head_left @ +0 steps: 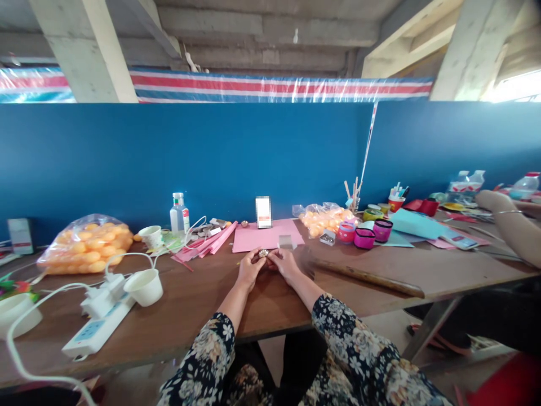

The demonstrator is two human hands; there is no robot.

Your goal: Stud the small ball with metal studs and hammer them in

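Observation:
Between my two hands, just above the brown table [198, 299], is a small round shiny object [263, 254], whitish and gold, too small to make out its kind. My left hand [249, 269] pinches it from the left with thumb and fingers. From the right, my right hand [285, 265] has its fingertips closed against its edge. Pink paper sheets [245, 239] lie just beyond the hands, and a small clear box [287, 242] rests on their near edge. Behind them a phone [263, 213] with a bright screen stands upright.
At left are a power strip [99, 332] with plugs and cables, a white cup [144, 287] and a bag of orange balls [88, 248]. Rightward lie a wooden stick [367, 276], magenta rolls [364, 238] and another bag of balls [321, 219]. Another person's arm [507, 225] reaches in.

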